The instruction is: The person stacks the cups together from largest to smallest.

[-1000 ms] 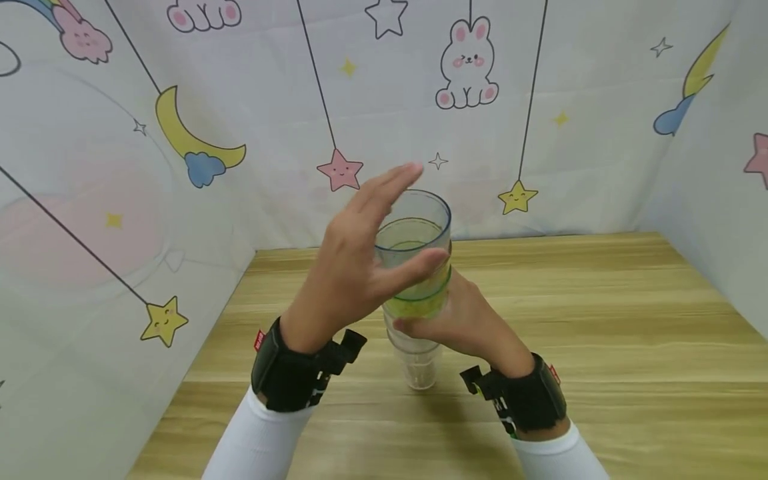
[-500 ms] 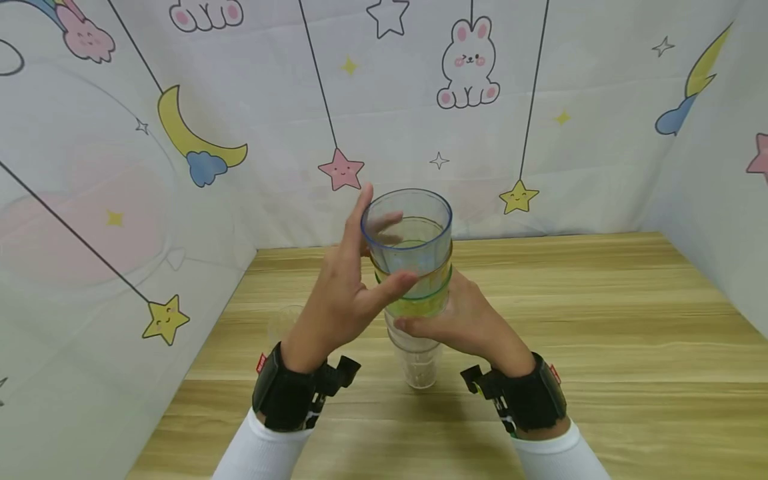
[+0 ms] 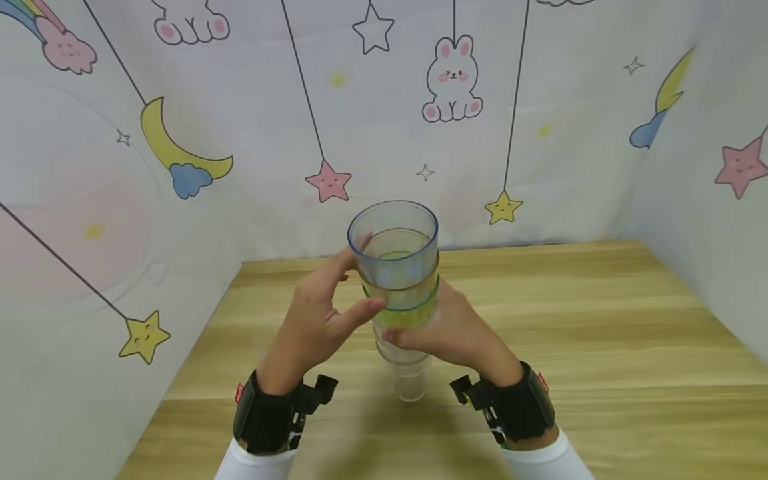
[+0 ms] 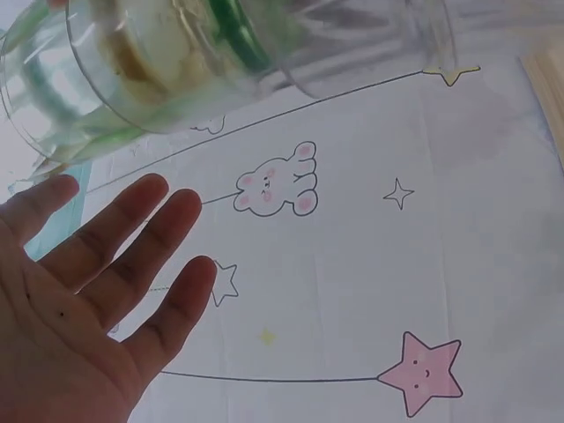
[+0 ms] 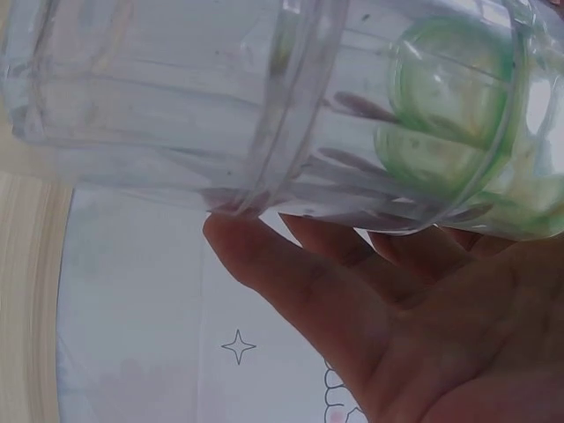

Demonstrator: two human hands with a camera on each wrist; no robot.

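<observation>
A tall stack of nested see-through tumblers stands upright in the head view, several cups in all. Topmost is a blue-rimmed tumbler (image 3: 411, 270), above cups with brown and green rims (image 3: 414, 309); colourless tumblers (image 3: 405, 353) make up the lower part. My right hand (image 3: 462, 327) grips the stack around its middle, thumb across the front and fingers behind. Beside the top tumblers is my left hand (image 3: 309, 320), its thumb at their near side and a finger behind the rim. The left wrist view shows that hand's fingers (image 4: 132, 273) loosely spread beneath the tumblers.
A wood-grain table (image 3: 588, 347) lies under the stack. White cloth with printed stars, moons and rabbits (image 3: 453, 80) hangs along its back and both sides. Each wrist wears a black strap (image 3: 267, 413) with a small camera mount.
My left hand has come down and leftward from over the blue-rimmed tumbler, its thumb drawing back along the stack's side. My right hand keeps its grip. The head view has shifted slightly.
</observation>
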